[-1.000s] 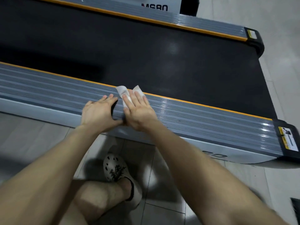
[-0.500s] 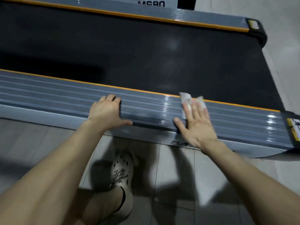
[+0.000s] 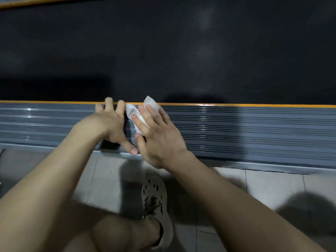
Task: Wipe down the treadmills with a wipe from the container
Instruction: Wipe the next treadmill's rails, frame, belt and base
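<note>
The treadmill's grey ribbed side rail [image 3: 236, 128] runs across the view, with an orange stripe along its far edge and the black belt [image 3: 163, 51] behind it. A white wipe [image 3: 135, 110] lies crumpled on the rail under my right hand [image 3: 158, 135], whose straight fingers press it flat against the ribs. Just to its left, my left hand [image 3: 112, 124] rests on the rail with spread fingers and its thumb hanging over the near edge, almost touching the right thumb. The wipe container is not in view.
Light grey floor tiles [image 3: 263, 186] lie below the rail. My leg and a pale perforated shoe [image 3: 154, 197] stand on the tiles right under my hands. The far orange edge [image 3: 27, 3] of the treadmill shows at the top left.
My right hand has slid the wipe back left along the rail until it sits beside my left hand. The camera has moved closer to the rail.
</note>
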A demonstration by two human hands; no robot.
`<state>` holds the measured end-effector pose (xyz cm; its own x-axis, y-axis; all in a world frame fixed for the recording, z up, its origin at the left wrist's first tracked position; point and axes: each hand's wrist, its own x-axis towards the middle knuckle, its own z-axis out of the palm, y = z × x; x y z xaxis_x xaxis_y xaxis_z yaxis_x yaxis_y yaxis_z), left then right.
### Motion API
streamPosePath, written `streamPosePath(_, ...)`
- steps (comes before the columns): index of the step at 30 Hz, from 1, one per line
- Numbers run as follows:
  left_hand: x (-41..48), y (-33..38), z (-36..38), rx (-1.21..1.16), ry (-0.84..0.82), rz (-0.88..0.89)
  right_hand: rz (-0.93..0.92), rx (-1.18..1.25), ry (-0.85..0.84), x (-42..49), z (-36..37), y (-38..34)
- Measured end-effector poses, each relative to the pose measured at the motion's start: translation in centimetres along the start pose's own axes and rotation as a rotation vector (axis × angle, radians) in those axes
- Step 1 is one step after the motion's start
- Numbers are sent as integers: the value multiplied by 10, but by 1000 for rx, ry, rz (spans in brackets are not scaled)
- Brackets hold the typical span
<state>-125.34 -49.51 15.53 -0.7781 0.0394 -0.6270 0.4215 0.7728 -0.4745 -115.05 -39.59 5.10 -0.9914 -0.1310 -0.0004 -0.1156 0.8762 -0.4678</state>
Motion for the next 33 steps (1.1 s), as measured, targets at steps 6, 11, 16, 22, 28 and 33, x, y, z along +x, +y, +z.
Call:
streamPosePath(6,6,-9,10,-2,7,38,38,-39,20,1,6,-4)
streamPosePath(11,4,-21,21,-35,111,124,150,-50,47,-8,10,-20)
streamPosePath(16,-6,-52,58,-153,398,259,254,-108,14,-65,13,-14)
streamPosePath(22,0,-128,117,-280,611,194,550,-135,5,-122,-11,31)
streamPosePath(28,15,-139,137,-309,417,87,253,-78,35,-28,32,-88)
streamPosePath(33,15,-148,130,-266,346,112,88,-103,15,30,64,-158)
